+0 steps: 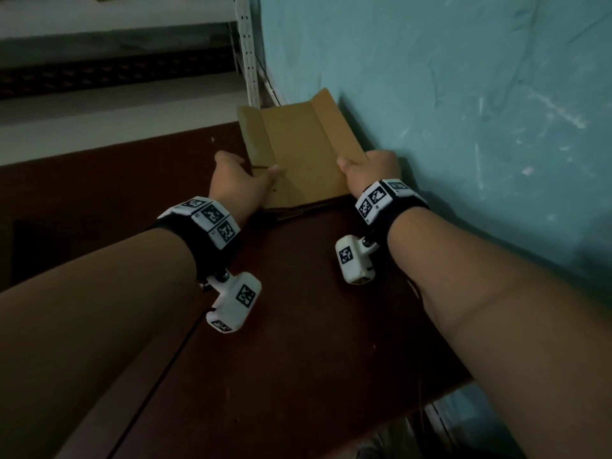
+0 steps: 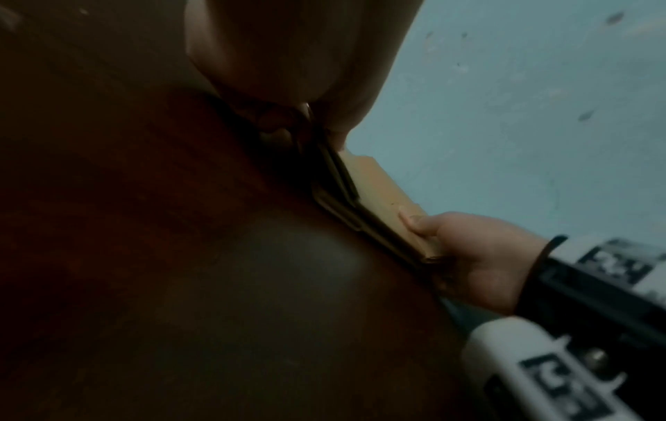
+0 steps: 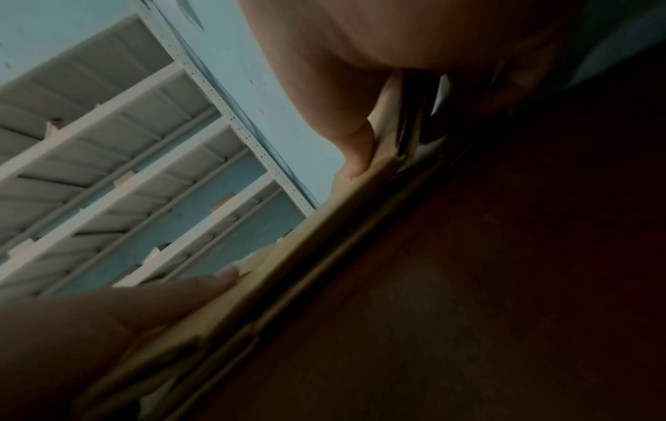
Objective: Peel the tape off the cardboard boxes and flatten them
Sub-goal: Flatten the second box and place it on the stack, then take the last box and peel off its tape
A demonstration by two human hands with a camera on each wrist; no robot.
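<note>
While both hands are gripping it, the flattened box (image 1: 299,154) is lying at the far end of the table, close to the wall.

Surface: a dark reddish-brown table (image 1: 298,326) is running along a teal wall (image 1: 463,94), which is showing pale scuffs.
Room: white shelving (image 1: 246,51) is standing past the table's far end, in dim light.
Box: its side flaps are tilting up; more flat cardboard is lying under it.
Left hand (image 1: 240,178): it is holding the box's left edge, thumb (image 1: 270,172) on top, fingers hidden underneath.
Right hand (image 1: 372,168): it is holding the right edge, thumb (image 1: 344,167) pressing on top.
Head view only: it is showing the box's whole top face and both wrist bands.
Left wrist view only: it is showing the stacked cardboard edges (image 2: 346,205) side-on and the right thumb on top.
Right wrist view only: it is showing several shelf tiers (image 3: 119,176) from below, and fingers (image 3: 504,82) curling under the box.
</note>
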